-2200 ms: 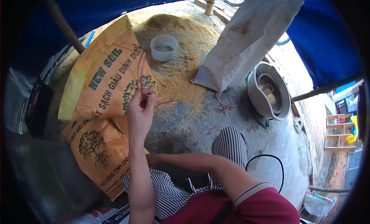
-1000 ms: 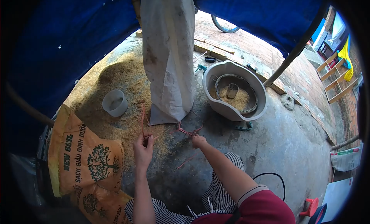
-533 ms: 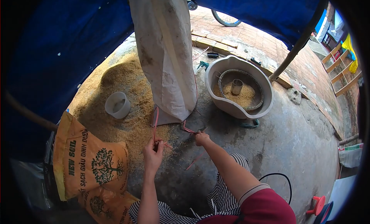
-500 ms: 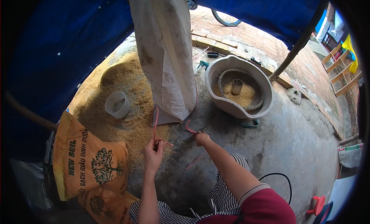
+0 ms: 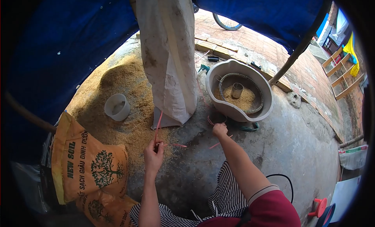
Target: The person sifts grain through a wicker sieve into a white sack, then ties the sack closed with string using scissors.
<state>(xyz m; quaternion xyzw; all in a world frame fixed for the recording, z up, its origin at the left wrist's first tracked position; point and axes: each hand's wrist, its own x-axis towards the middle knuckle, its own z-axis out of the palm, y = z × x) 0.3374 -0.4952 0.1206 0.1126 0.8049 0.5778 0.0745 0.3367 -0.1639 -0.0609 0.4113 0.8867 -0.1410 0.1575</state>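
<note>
My left hand (image 5: pixel 153 156) is closed in a pinch on a pink plastic string (image 5: pixel 159 121), which runs up to the lower edge of a tall white sack (image 5: pixel 174 78). A short tail of string sticks out to the right of those fingers. Off to the right, my right hand (image 5: pixel 220 129) is closed on more pink string (image 5: pixel 211 119), with a loop showing above the knuckles and a loose end below the wrist. The sack's base rests on the floor beside spilled yellow husks (image 5: pixel 133 133).
A grey tub (image 5: pixel 230 113) at right holds a round basket (image 5: pixel 261 106) with grain and a metal can (image 5: pixel 237 90). On the husks stands a white bucket (image 5: pixel 117 112). Orange soil bags (image 5: pixel 86 164) lie at left. A pole (image 5: pixel 291 63) slants beside blue tarps (image 5: pixel 258 16).
My right hand has moved right and slightly up, away from the left, carrying string towards the tub. My left hand stays near the same place, still pinching its string.
</note>
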